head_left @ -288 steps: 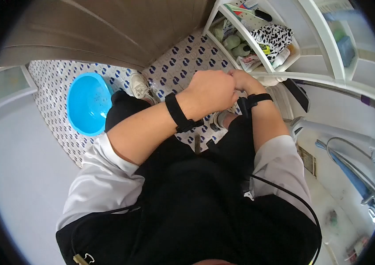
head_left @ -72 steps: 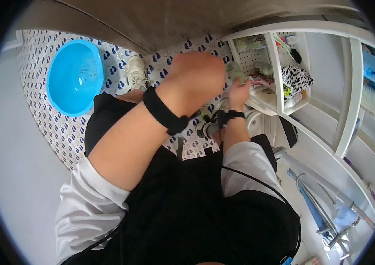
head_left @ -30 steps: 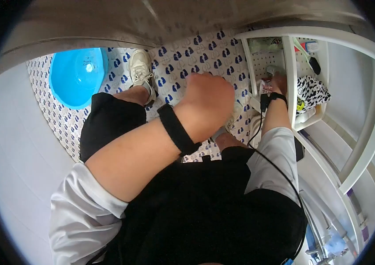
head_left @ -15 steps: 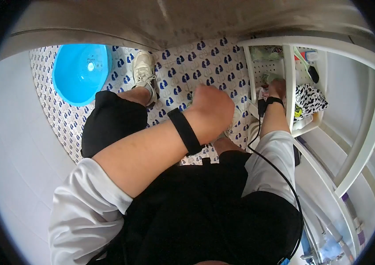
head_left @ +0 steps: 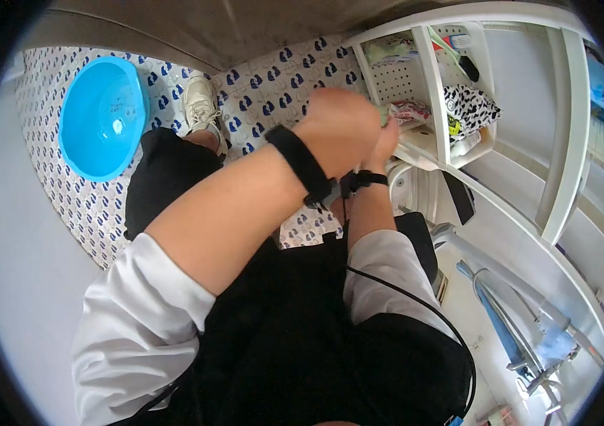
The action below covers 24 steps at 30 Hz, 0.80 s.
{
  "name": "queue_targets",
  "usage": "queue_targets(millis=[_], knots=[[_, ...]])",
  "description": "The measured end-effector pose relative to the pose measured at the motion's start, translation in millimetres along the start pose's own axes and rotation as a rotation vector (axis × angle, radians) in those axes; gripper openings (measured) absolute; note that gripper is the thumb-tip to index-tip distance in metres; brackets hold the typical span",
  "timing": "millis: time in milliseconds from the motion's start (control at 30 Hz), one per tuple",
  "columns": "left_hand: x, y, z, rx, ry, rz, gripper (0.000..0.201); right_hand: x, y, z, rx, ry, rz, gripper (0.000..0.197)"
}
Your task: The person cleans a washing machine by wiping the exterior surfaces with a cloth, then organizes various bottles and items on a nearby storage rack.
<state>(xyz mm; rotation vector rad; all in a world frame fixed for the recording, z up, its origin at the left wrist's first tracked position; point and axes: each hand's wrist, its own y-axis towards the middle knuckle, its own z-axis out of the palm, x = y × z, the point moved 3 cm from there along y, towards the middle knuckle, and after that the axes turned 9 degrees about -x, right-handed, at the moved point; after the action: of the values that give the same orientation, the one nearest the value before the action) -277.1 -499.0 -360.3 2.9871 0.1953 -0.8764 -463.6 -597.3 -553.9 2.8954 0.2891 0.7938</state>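
Observation:
My left hand is closed in a fist in front of me, back of the hand up. Its fingers are turned under, so whatever they hold is hidden. Just right of it, partly covered by it, my right hand is closed too. A small pale green thing shows at its fingertips; its kind is too small to tell. Beside the right hand, a red-and-white packet lies at the near end of a white perforated basket. Green plastic packaging lies at that basket's far end.
A second white basket holds a black-and-white spotted cloth bag and a brush. A white shelf frame stands right. A blue basin sits on the patterned floor, left. A black cable trails from my right wrist.
My right hand has come out of the basket and moved left, up beside my left hand. My left hand stays closed. The view has shifted to the right.

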Motion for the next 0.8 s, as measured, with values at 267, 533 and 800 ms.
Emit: queue_targets(millis=[267, 533, 800], knots=[[-19, 17, 33, 0.361, 0.064, -0.110, 0.020, -13, -98, 54, 0.541, -0.074, -0.049, 0.046], [-30, 15, 26, 0.336, -0.009, -0.074, 0.017, -15, -116, 66, 0.793, -0.151, -0.080, 0.051], [-24, 11, 24, 0.250, 0.018, -0.198, 0.014, -5, 0, 50, 0.497, -0.089, -0.004, 0.055]])
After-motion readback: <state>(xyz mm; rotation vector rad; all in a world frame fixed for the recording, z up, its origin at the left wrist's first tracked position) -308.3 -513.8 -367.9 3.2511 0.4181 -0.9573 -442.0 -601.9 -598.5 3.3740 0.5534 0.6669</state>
